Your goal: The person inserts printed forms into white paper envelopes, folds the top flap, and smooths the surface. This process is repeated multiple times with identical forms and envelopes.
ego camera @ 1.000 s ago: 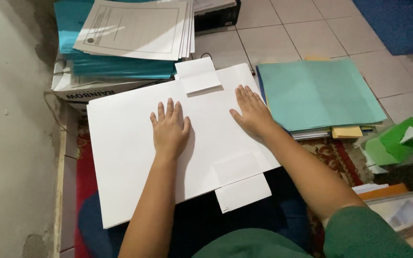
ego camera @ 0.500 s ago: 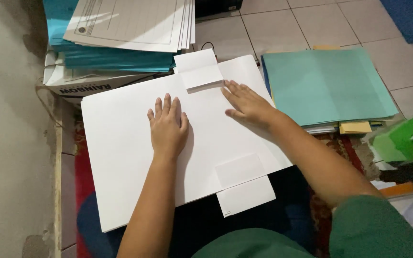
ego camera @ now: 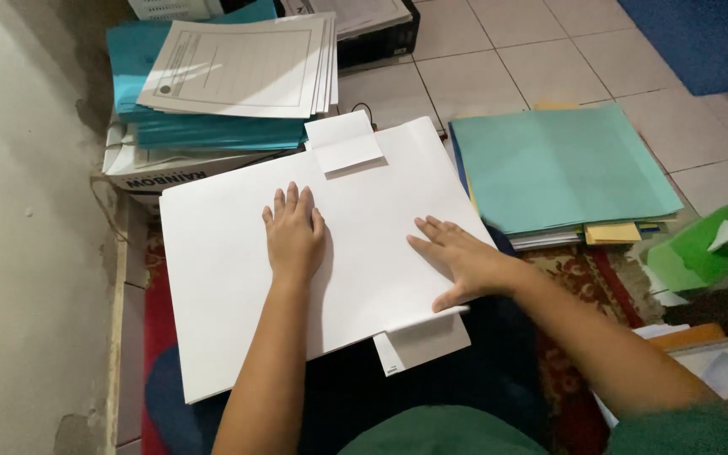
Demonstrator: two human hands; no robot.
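Observation:
A large white card sheet (ego camera: 229, 261) with folded tabs lies across my lap. One tab (ego camera: 343, 141) sticks up at its far edge, another tab (ego camera: 423, 344) juts out at the near edge. My left hand (ego camera: 294, 233) presses flat on the middle of the sheet, fingers together. My right hand (ego camera: 458, 263) lies flat near the sheet's right edge, fingers spread, its thumb at the near fold where the edge lifts slightly.
A stack of teal folders (ego camera: 562, 168) lies on the tiled floor to the right. A pile of printed papers (ego camera: 242, 67) on teal folders tops a cardboard box (ego camera: 170, 168) ahead. A green tissue box (ego camera: 701, 253) sits far right. A wall (ego camera: 27, 227) is at left.
My right hand has slid from the sheet's upper middle down toward its right near edge. The left hand has stayed pressed in place. The view shifted a little.

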